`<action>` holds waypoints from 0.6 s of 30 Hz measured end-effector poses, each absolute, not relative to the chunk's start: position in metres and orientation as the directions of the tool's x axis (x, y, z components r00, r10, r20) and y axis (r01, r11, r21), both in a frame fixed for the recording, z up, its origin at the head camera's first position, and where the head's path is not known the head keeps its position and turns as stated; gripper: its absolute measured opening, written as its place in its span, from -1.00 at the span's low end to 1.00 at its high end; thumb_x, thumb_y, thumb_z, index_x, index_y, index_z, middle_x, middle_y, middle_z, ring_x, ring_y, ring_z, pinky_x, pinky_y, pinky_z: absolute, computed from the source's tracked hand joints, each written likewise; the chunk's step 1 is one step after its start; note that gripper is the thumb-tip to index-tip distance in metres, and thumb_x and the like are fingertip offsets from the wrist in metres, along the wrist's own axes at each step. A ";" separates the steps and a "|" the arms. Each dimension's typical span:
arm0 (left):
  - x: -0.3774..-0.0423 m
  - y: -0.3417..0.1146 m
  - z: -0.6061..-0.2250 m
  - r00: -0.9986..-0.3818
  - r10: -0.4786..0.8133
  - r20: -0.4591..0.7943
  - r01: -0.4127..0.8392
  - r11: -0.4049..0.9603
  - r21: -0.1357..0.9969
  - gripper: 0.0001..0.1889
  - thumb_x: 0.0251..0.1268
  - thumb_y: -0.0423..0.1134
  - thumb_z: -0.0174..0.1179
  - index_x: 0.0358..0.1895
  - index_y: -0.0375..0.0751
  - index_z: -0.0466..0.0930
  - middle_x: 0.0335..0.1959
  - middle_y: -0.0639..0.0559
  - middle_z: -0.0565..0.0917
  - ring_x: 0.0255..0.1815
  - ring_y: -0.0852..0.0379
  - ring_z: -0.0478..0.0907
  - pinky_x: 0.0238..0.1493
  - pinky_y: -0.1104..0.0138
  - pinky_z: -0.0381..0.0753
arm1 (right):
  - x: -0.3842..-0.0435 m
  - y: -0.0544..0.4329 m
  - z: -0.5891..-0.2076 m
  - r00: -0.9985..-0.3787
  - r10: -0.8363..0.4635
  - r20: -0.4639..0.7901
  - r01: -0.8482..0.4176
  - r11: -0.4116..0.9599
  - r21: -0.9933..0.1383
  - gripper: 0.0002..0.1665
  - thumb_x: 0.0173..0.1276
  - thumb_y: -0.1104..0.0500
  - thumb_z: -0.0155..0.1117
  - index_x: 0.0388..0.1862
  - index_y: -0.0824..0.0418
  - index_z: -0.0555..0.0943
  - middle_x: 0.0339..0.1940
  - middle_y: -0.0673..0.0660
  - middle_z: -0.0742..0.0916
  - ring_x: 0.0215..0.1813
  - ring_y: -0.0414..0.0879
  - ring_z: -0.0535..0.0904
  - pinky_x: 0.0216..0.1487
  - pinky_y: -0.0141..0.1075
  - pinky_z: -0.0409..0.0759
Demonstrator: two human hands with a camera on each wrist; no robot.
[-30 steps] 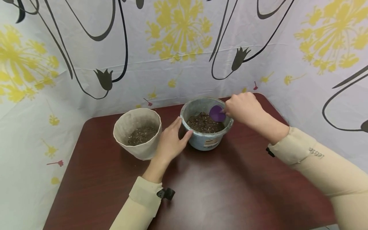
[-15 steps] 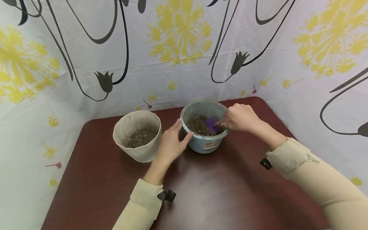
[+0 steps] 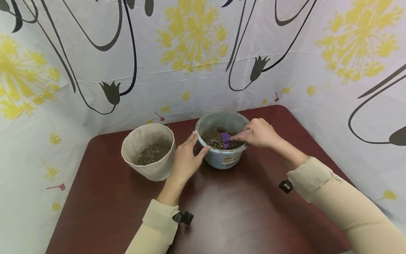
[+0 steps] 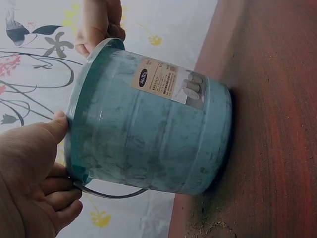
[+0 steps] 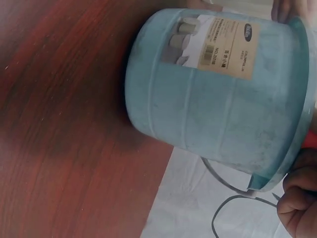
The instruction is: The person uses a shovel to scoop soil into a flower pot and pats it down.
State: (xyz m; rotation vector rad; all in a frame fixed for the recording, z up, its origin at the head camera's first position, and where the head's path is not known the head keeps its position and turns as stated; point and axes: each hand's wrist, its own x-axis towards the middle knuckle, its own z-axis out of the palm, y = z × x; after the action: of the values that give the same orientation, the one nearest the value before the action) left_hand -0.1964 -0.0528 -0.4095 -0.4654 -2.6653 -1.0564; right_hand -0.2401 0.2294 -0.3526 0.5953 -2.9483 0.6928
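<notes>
My right hand [image 3: 260,133] grips the pinkish handle of a small trowel [image 3: 225,140]. Its purple blade is partly sunk in the dark soil [image 3: 213,138] inside a blue-green plastic bucket [image 3: 223,159]. Against the bucket's left and front rim rests my left hand [image 3: 186,160], thumb and fingers spread apart. In the left wrist view the left hand [image 4: 37,173] touches the rim beside the wire handle [image 4: 116,196]. The right wrist view shows the right hand [image 5: 299,198] near the rim, while the blade is hidden by the bucket wall [image 5: 223,114].
Left of the bucket stands a whitish pot [image 3: 157,170] with soil low inside. Both stand on a dark red table [image 3: 228,211] near its back edge. A white flowered sheet [image 3: 203,91] hangs close behind and along the sides. Soil crumbs [image 4: 213,225] lie by the bucket's base.
My right hand has lowered from above the rim and moved slightly left, and the trowel blade has gone deeper into the soil. The left hand stays at the rim.
</notes>
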 end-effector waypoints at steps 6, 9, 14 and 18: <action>-0.197 -0.053 -0.410 -0.920 0.202 0.337 0.376 0.699 0.608 -0.22 0.39 0.18 0.24 0.46 -0.34 0.36 0.48 -0.17 0.37 0.44 -0.14 0.38 0.42 0.07 0.39 | -0.243 0.229 -0.355 -0.903 -0.390 0.178 -0.427 0.775 -0.466 -0.79 0.24 0.01 0.53 -0.59 -0.05 0.84 -0.85 -0.22 0.46 -0.65 -0.28 0.21 -0.65 -0.35 0.22; -0.197 -0.053 -0.409 -0.917 0.203 0.344 0.380 0.710 0.593 -0.21 0.38 0.18 0.25 0.44 -0.36 0.38 0.46 -0.19 0.40 0.43 -0.14 0.39 0.42 0.07 0.38 | -0.242 0.231 -0.356 -0.911 -0.380 0.162 -0.406 0.754 -0.516 -0.82 0.24 -0.04 0.54 -0.54 -0.06 0.86 -0.85 -0.23 0.40 -0.65 -0.31 0.11 -0.65 -0.39 0.16; -0.198 -0.053 -0.407 -0.917 0.197 0.348 0.375 0.726 0.576 -0.20 0.36 0.21 0.25 0.43 -0.35 0.41 0.45 -0.20 0.43 0.43 -0.13 0.40 0.42 0.07 0.39 | -0.240 0.235 -0.357 -0.956 -0.275 0.106 -0.282 0.753 -0.595 -0.72 0.14 -0.22 0.57 -0.63 -0.15 0.82 -0.84 -0.19 0.28 -0.62 -0.29 0.01 -0.65 -0.37 0.05; -0.197 -0.053 -0.408 -0.918 0.187 0.350 0.368 0.733 0.572 -0.22 0.36 0.22 0.24 0.43 -0.30 0.43 0.44 -0.17 0.45 0.41 -0.13 0.42 0.41 0.07 0.40 | -0.238 0.240 -0.353 -0.975 -0.211 0.075 -0.210 0.745 -0.633 -0.78 0.07 -0.32 0.56 -0.46 -0.28 0.85 -0.79 -0.15 0.51 -0.56 -0.28 0.08 -0.62 -0.34 0.09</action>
State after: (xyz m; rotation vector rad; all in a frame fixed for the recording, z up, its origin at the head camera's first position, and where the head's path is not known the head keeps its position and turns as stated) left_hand -0.1973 -0.0531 -0.4078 -0.4364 -2.6673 -0.9641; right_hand -0.2385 0.2401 -0.3528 0.3539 -2.9359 1.0649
